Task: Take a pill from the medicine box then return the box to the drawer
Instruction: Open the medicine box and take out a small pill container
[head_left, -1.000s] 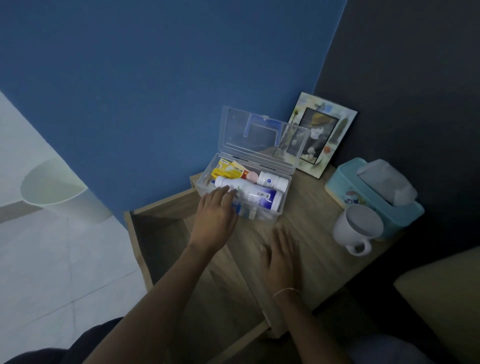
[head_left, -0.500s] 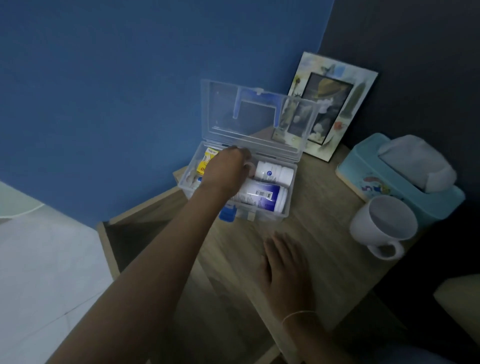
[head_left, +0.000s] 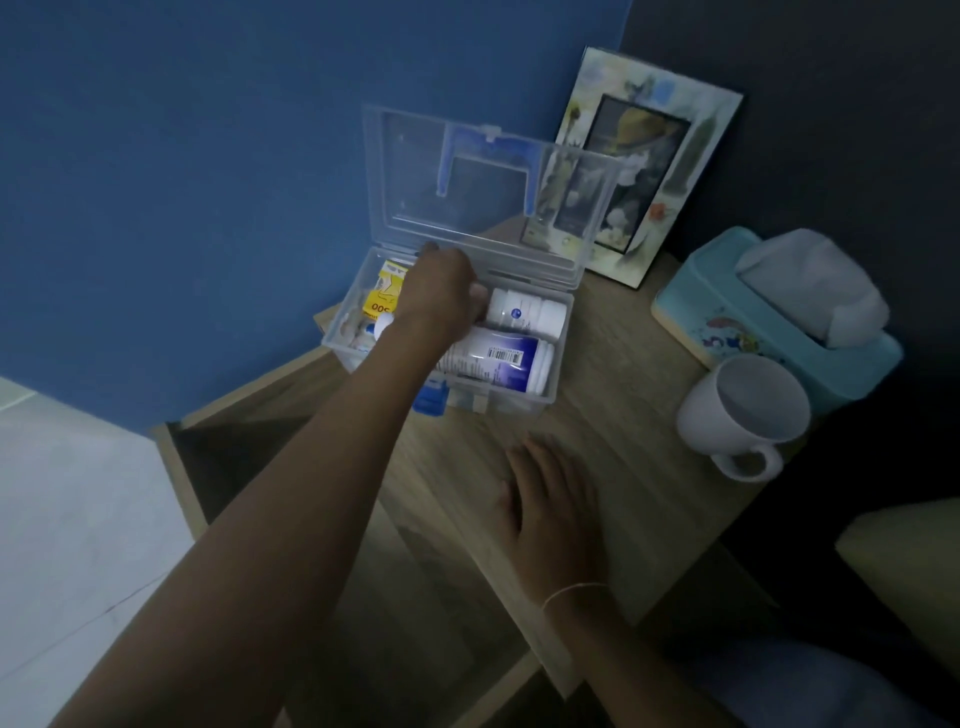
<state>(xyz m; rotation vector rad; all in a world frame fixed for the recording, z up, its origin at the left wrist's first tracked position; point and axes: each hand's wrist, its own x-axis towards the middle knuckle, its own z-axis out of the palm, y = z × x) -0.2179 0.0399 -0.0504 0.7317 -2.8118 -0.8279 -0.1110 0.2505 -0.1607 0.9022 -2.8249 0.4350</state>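
The clear plastic medicine box stands on the wooden nightstand top with its lid raised. Inside lie a small white bottle, a bigger bottle with a blue label and a yellow packet. My left hand reaches into the box, fingers curled down beside the small bottle's end; what they touch is hidden. My right hand lies flat on the top, palm down, holding nothing. The open drawer gapes below left.
A white mug and a teal tissue box stand at the right of the top. A picture frame leans on the wall behind the box. The blue wall is close on the left.
My left hand moved from the box's front edge deeper inside, towards the back and the small white bottle. The view has come closer. My right hand has stayed flat.
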